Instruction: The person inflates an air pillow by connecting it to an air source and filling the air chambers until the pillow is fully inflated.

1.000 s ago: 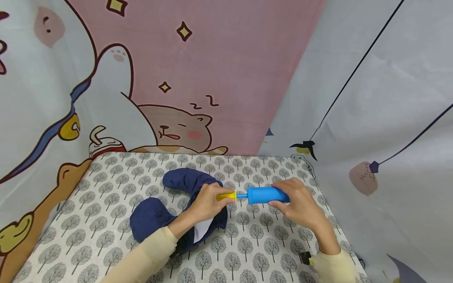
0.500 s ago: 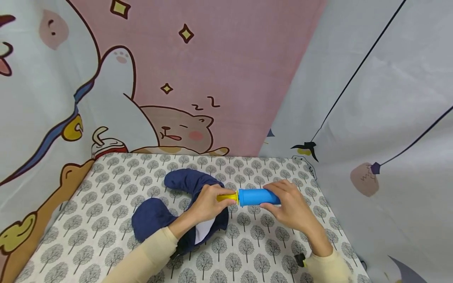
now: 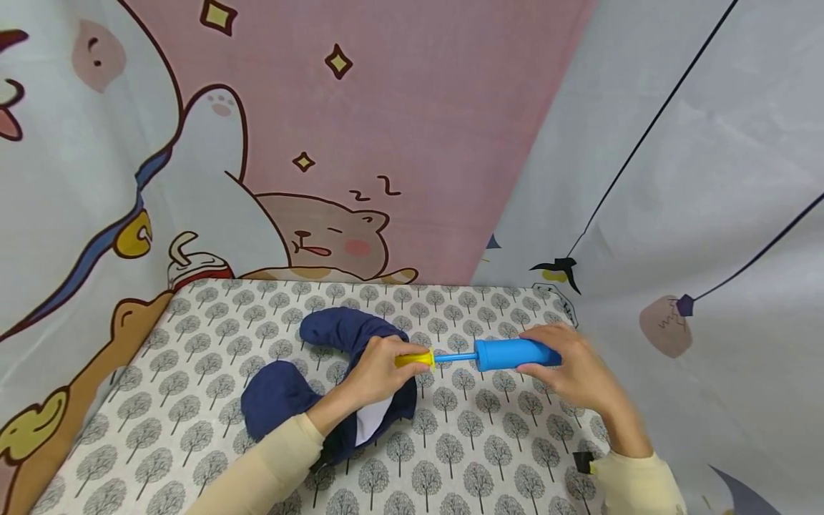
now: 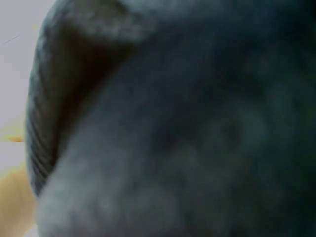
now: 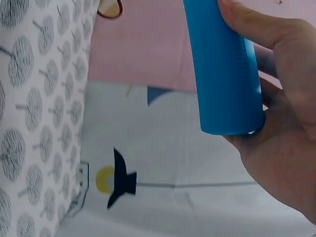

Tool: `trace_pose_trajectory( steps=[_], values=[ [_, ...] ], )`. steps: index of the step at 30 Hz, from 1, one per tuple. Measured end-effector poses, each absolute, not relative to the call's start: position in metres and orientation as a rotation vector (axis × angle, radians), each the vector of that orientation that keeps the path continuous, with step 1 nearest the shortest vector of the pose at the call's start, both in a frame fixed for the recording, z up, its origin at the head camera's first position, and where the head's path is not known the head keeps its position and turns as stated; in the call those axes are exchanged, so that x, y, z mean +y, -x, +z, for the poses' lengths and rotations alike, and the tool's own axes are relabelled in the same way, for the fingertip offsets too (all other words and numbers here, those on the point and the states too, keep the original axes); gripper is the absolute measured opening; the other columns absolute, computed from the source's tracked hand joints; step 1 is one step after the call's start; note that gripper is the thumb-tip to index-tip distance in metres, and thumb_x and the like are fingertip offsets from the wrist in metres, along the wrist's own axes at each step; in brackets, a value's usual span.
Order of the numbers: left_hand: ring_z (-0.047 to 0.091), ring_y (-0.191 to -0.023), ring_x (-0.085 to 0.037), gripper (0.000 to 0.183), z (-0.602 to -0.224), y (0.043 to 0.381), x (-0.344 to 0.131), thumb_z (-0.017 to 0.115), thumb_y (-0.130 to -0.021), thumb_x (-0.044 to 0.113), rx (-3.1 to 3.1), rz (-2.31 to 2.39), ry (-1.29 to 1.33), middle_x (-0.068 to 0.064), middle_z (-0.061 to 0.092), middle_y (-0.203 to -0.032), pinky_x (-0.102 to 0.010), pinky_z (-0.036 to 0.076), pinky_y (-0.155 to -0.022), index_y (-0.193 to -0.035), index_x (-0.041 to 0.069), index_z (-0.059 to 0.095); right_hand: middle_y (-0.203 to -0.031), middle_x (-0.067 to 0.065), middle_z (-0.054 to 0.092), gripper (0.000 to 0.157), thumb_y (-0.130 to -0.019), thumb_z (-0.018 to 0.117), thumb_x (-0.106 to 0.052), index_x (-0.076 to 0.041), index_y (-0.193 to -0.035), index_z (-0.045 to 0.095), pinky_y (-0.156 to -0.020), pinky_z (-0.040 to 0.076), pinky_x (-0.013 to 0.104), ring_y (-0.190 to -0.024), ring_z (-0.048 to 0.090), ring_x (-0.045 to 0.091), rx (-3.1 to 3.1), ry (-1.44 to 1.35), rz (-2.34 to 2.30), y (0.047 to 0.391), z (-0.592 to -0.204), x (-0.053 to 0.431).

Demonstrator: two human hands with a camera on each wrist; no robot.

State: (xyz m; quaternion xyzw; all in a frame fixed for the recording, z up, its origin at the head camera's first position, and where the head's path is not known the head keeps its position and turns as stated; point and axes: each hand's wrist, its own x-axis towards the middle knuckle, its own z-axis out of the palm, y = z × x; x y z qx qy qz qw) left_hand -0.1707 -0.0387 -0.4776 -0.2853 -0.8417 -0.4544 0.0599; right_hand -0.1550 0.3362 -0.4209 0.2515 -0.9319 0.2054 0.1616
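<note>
A blue hand pump (image 3: 515,355) spans the space between my two hands, level above the table. My right hand (image 3: 576,365) grips its blue barrel, also seen in the right wrist view, where fingers and thumb wrap the barrel (image 5: 227,74). At the other end my left hand (image 3: 376,368) holds the yellow end piece (image 3: 415,358). A thin blue rod (image 3: 455,357) shows between the yellow piece and the barrel. Under my left hand and forearm lies a navy U-shaped neck pillow (image 3: 277,397) with a white patch. Dark blurred fabric (image 4: 173,138) fills the left wrist view.
The table is covered by a white cloth (image 3: 444,458) printed with grey trees. Cartoon-printed curtains (image 3: 438,129) hang behind it and along both sides. A small black item (image 3: 584,462) sits at my right sleeve.
The barrel first slid left against the yellow piece, hiding the rod, then moved right again with my right hand, exposing a longer rod. My left hand stayed nearly still.
</note>
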Motion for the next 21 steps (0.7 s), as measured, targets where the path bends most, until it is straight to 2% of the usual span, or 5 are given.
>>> trace_pose_trajectory(
  steps=[8, 11, 16, 18, 21],
  values=[
    [0.057, -0.076, -0.003, 0.033, -0.478, 0.172, -0.039, 0.089, -0.100, 0.019, -2.526, -1.381, 0.863, -0.009, 0.084, -0.103, -0.020, 0.052, -0.063, -0.131, 0.007, 0.085, -0.138, 0.014, 0.078, 0.058, -0.085, 0.101, -0.019, -0.013, -0.139, 0.080, -0.096, 0.057, 0.043, -0.124, 0.068, 0.032, -2.672, -0.658, 0.614, 0.153, -0.412, 0.368],
    [0.056, -0.075, -0.003, 0.033, -0.478, 0.172, -0.039, 0.089, -0.100, 0.019, -2.525, -1.374, 0.861, -0.009, 0.084, -0.102, -0.020, 0.051, -0.062, -0.131, 0.007, 0.085, -0.140, 0.017, 0.076, 0.058, -0.086, 0.101, -0.019, -0.012, -0.139, 0.079, -0.098, 0.057, 0.049, -0.125, 0.068, 0.037, -2.695, -0.618, 0.646, 0.151, -0.408, 0.378],
    [0.057, -0.075, -0.003, 0.033, -0.477, 0.173, -0.039, 0.089, -0.099, 0.019, -2.522, -1.372, 0.854, -0.009, 0.085, -0.104, -0.019, 0.051, -0.063, -0.130, 0.008, 0.086, -0.141, 0.023, 0.072, 0.061, -0.085, 0.101, -0.017, -0.009, -0.141, 0.077, -0.095, 0.059, 0.072, -0.123, 0.068, 0.046, -2.712, -0.579, 0.667, 0.149, -0.405, 0.387],
    [0.058, -0.076, -0.003, 0.032, -0.477, 0.173, -0.038, 0.090, -0.099, 0.019, -2.519, -1.375, 0.842, -0.009, 0.086, -0.105, -0.019, 0.051, -0.063, -0.129, 0.009, 0.086, -0.140, 0.022, 0.073, 0.062, -0.084, 0.101, -0.018, -0.009, -0.140, 0.077, -0.095, 0.059, 0.072, -0.122, 0.069, 0.045, -2.698, -0.584, 0.640, 0.148, -0.404, 0.384],
    [0.060, -0.078, -0.005, 0.031, -0.475, 0.174, -0.037, 0.090, -0.098, 0.018, -2.511, -1.369, 0.829, -0.009, 0.087, -0.107, -0.019, 0.052, -0.064, -0.127, 0.009, 0.087, -0.136, 0.018, 0.076, 0.061, -0.084, 0.102, -0.020, -0.010, -0.139, 0.078, -0.093, 0.062, 0.059, -0.118, 0.070, 0.037, -2.667, -0.603, 0.579, 0.147, -0.404, 0.375]
  ],
)
